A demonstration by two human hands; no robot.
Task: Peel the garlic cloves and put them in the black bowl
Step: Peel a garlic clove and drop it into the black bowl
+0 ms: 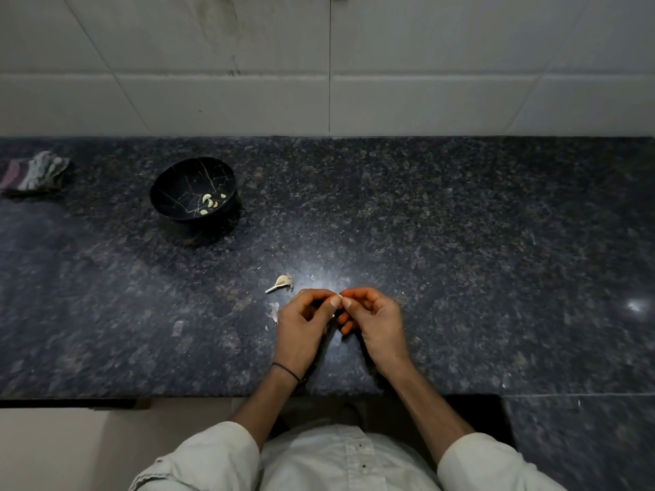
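My left hand [304, 326] and my right hand [374, 322] meet low over the counter's middle and pinch a small garlic clove [340, 296] between their fingertips; most of the clove is hidden by my fingers. The black bowl [166, 193] stands at the back left with several peeled cloves [210, 203] inside. A piece of the garlic bulb with its stem [280, 283] lies just beyond my left hand. Loose papery skin [273, 311] lies left of my left hand.
The dark speckled granite counter [460, 242] runs across the view, backed by a white tiled wall [425, 65]. A crumpled cloth [35, 173] sits at the far left back. The counter's front edge [141, 398] is near my body.
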